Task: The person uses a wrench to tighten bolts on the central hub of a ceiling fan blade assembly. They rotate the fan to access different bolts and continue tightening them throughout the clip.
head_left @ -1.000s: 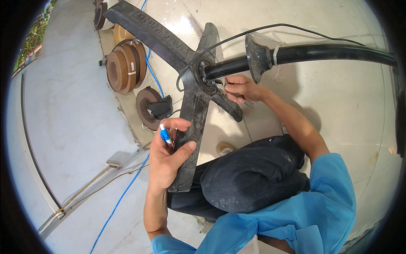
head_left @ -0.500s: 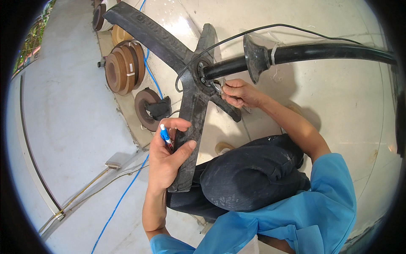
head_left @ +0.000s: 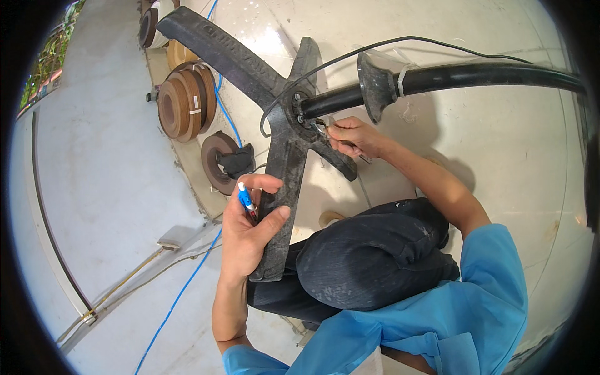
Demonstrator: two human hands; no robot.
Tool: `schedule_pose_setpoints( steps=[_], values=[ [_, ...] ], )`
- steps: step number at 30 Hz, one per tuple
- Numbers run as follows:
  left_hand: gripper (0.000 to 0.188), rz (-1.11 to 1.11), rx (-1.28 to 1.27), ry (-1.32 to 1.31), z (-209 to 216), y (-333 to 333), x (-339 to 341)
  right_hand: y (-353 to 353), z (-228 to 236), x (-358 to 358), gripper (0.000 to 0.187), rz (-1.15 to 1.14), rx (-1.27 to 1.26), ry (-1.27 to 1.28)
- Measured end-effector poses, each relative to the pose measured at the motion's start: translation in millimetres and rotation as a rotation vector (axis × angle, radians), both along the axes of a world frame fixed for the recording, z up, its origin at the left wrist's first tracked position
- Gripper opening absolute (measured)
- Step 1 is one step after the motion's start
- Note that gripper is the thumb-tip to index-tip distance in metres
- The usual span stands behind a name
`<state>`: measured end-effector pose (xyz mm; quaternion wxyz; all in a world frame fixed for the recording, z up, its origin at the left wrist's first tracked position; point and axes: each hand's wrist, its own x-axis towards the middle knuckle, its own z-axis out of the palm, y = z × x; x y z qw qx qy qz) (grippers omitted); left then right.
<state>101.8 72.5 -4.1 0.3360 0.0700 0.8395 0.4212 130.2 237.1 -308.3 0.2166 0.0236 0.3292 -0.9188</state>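
A black four-legged pedestal base lies tipped on its side, and a black pole runs from its hub toward the right. My left hand grips the near leg, fingers on one side and thumb on the other. A blue-and-white pen is tucked in that same hand. At the hub, my right hand pinches a shiny metal wrench whose head is against the bolts around the pole's foot. The fingers cover most of the wrench. A flared black collar sits on the pole.
Rolls of brown edging strip stand along the wall at the left. A flat brown roll with a black cloth on it lies nearer. A black cable loops over the pole, and a blue cord crosses at the left.
My right hand has turned slightly at the hub, and the wrench's handle end now shows below the fingers. The left hand keeps its grip on the leg.
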Motion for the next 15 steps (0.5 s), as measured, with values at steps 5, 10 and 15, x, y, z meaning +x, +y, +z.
schedule_pose_setpoints(
  steps=[5,10,15],
  values=[
    [0.037,0.060,0.033,-0.043,-2.7,-0.4,-0.2,-6.9,1.1,2.8,0.045,-0.025,-0.020,-0.043],
    [0.035,0.027,0.015,-0.007,-1.7,1.8,-0.2,-10.2,7.1,7.8,0.044,-0.036,-0.085,-0.101],
    [0.033,0.033,0.015,0.004,-1.1,2.0,-0.7,-12.9,17.4,12.6,0.044,-0.057,-0.125,-0.116]
  ],
)
